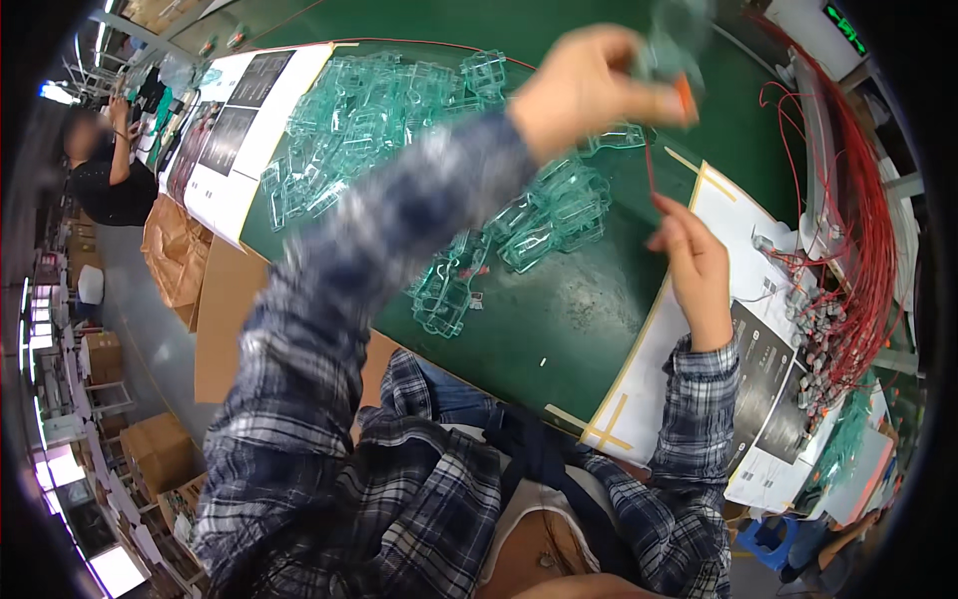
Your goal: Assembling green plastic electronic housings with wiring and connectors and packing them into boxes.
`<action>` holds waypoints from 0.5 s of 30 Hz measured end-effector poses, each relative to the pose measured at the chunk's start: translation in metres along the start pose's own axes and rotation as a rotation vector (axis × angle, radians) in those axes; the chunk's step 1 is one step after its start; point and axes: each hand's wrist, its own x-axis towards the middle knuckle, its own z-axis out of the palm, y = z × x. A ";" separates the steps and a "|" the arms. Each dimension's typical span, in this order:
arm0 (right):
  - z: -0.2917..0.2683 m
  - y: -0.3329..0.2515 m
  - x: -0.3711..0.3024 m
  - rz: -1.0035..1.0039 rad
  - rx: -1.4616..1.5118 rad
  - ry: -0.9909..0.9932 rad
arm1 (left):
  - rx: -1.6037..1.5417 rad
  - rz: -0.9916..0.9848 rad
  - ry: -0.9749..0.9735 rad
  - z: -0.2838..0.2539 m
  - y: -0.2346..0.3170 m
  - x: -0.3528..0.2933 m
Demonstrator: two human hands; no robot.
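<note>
My left hand [589, 90] reaches far across the green table, its fingers closed on a clear plastic blister tray [681, 40] that is smeared by motion. An orange patch [685, 98] shows at that thumb's tip; I cannot tell whether it is a finger cover. Nearer me, my right hand [699, 265] pinches a thin red wire [652, 170] that runs up toward the left hand. Beneath my left forearm spreads a heap of similar clear trays [369, 110], with a smaller pile [559, 215] beside it. One tray [444, 299] lies closest to me.
Taped printed sheets [659, 379] cover the table's right side. A thick bundle of red wires [878, 230] with grey connectors hangs there. At left are another printed sheet [235, 130], crumpled brown paper [175, 250] and a co-worker [105, 170]. A blue stool [766, 539] stands lower right.
</note>
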 end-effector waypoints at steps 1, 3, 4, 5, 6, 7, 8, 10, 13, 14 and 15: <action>-0.001 0.005 0.002 -0.027 -0.133 0.274 | 0.021 0.010 0.014 -0.014 -0.012 0.036; -0.022 0.033 0.008 -0.187 -0.778 0.399 | 0.044 -0.179 0.041 -0.058 -0.028 0.093; -0.027 0.033 0.010 -0.093 -0.995 0.388 | 0.144 -0.182 0.112 -0.084 -0.048 0.115; -0.030 0.038 0.010 -0.085 -0.981 0.387 | 0.112 -0.234 0.121 -0.110 -0.067 0.132; -0.035 0.043 0.010 -0.106 -1.049 0.432 | 0.119 -0.243 0.113 -0.123 -0.091 0.143; -0.035 0.048 0.012 -0.136 -1.105 0.478 | 0.168 -0.204 0.171 -0.134 -0.107 0.146; -0.030 0.050 0.016 -0.137 -1.082 0.480 | 0.220 -0.163 0.230 -0.147 -0.120 0.148; -0.028 0.060 0.015 -0.227 -0.980 0.611 | 1.119 -0.107 -0.099 -0.137 -0.151 0.156; -0.031 0.059 0.013 -0.261 -0.898 0.568 | 1.925 -0.132 -0.501 -0.138 -0.170 0.166; -0.031 0.057 0.013 -0.291 -0.864 0.552 | 1.843 -0.283 -0.529 -0.145 -0.170 0.168; -0.031 0.057 0.012 -0.290 -0.861 0.541 | 1.748 -0.431 -0.554 -0.153 -0.172 0.168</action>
